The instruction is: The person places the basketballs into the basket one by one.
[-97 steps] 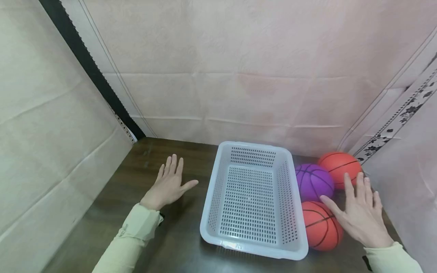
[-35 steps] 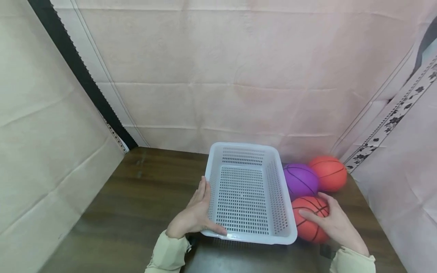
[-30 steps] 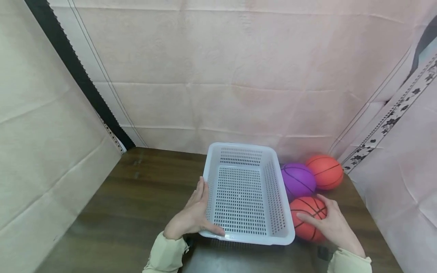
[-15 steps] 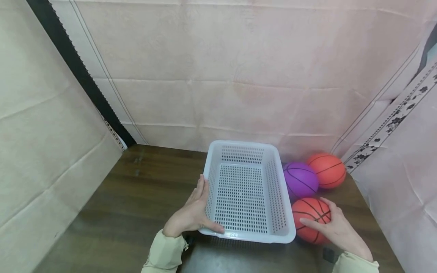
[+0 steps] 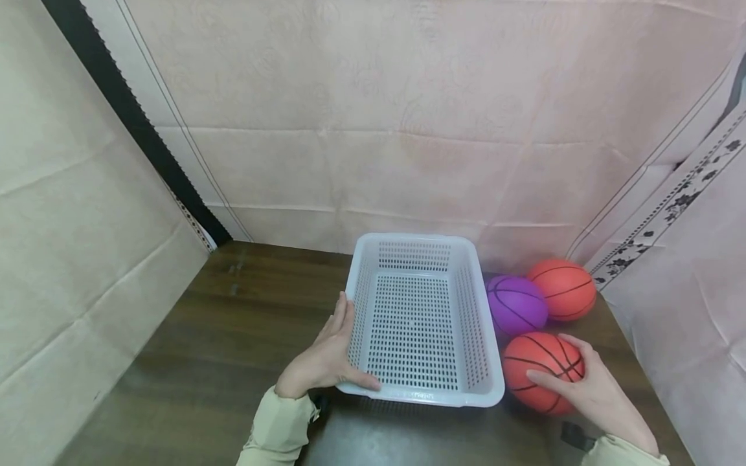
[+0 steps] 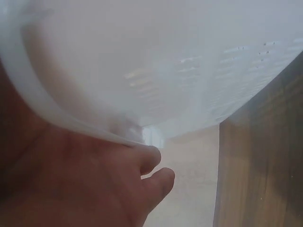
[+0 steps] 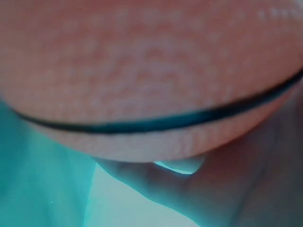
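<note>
A pale grey-blue plastic basket [image 5: 416, 395] with slotted walls stands mid-table, nothing inside it. At its near-left corner my left hand [image 5: 320, 362] holds the rim, thumb along the front edge and fingers along the left side. The left wrist view has the basket's outer wall [image 6: 156, 56] close above the fingers. My right hand [image 5: 600, 395] grips an orange-red toy basketball [image 5: 536, 369] right of the basket, thumb on top and fingers on the far side. That ball [image 7: 142, 71] fills most of the right wrist view. Beyond it sit a purple ball [image 5: 517, 304] and another orange-red ball [image 5: 562, 289].
Pale cloth [image 5: 379, 168] hangs behind the dark wooden table [image 5: 233, 336], and more cloth rises at the left and right. A small dark patch [image 5: 577, 435] shows near my right wrist.
Both hands, earlier spread above the table, have come down, left onto the basket and right onto the near ball. Lately that ball has shifted slightly right with my right hand.
</note>
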{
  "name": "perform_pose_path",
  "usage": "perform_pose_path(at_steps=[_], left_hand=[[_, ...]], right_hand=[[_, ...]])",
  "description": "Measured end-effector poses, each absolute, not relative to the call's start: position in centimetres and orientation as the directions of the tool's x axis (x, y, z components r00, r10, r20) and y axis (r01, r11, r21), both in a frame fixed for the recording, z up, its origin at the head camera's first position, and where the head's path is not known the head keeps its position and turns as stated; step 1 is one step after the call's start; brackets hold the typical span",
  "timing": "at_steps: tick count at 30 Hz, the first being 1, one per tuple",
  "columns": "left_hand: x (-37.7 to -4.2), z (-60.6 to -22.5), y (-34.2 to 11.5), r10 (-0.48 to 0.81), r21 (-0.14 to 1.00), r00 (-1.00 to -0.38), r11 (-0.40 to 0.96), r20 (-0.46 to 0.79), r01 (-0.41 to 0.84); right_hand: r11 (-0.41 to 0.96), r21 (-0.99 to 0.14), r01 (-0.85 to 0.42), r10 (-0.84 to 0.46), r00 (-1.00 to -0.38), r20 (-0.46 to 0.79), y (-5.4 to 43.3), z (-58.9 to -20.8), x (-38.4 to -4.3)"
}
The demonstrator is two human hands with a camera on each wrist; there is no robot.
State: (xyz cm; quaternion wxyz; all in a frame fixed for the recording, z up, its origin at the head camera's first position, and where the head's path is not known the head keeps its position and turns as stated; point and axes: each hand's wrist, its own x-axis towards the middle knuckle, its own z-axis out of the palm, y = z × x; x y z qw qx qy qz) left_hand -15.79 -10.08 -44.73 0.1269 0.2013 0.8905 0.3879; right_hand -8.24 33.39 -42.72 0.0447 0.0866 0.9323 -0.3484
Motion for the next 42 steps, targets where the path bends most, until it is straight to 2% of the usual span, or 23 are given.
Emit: perform_pose_path(at_steps=[13,19,29,42], left_hand=[[-15.5,-44.6,-9.3,0.434,0.759,-0.899,0.603,-0.055,0.245],[-15.2,-44.5,-9.1,0.400,0.745,-0.915,0.626,-0.054,0.230],[-15.3,-44.8,-9.3,0.445,0.775,-0.894,0.583,-0.055,0.243],[-15.3,-44.8,-9.3,0.453,0.786,-0.889,0.571,-0.062,0.236]], right_hand=[[0.672,-0.714,0.196,0.185,-0.978,-0.094,33.7,-41.2,-6.9],[0.688,-0.700,0.191,0.204,-0.977,-0.065,33.7,-40.8,-6.9],[0.714,-0.684,0.150,0.226,-0.974,0.023,33.6,-40.2,-6.6],[0.673,-0.726,0.142,0.257,-0.965,0.050,32.5,-40.1,-7.0]])
